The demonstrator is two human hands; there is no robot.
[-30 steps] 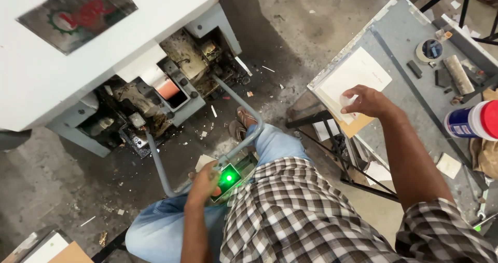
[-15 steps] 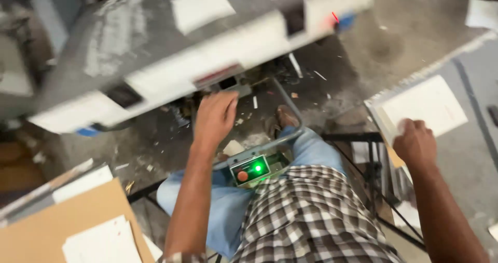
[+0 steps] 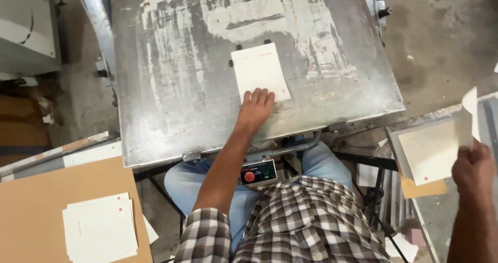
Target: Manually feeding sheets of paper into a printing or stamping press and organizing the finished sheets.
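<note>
A white card (image 3: 259, 71) lies on the worn metal plate (image 3: 171, 86) of a press, set against small black stops. My left hand (image 3: 255, 107) rests flat on the card's near edge, fingers spread. My right hand (image 3: 474, 167) is off to the right, holding another white sheet (image 3: 467, 120) upright by its edge. Under that hand sits a stack of white cards (image 3: 428, 151) on a side table. A small control box (image 3: 258, 172) with a red button sits on my lap.
A brown board (image 3: 36, 206) at lower left carries a pile of white cards (image 3: 101, 226). A grey machine body (image 3: 26, 29) stands at upper left. The concrete floor (image 3: 441, 39) shows at upper right. Loose paper scraps lie near my right knee.
The plate has come down flat into view. My left hand has left the control box and reached onto the card. My right hand has lifted a sheet off the right stack.
</note>
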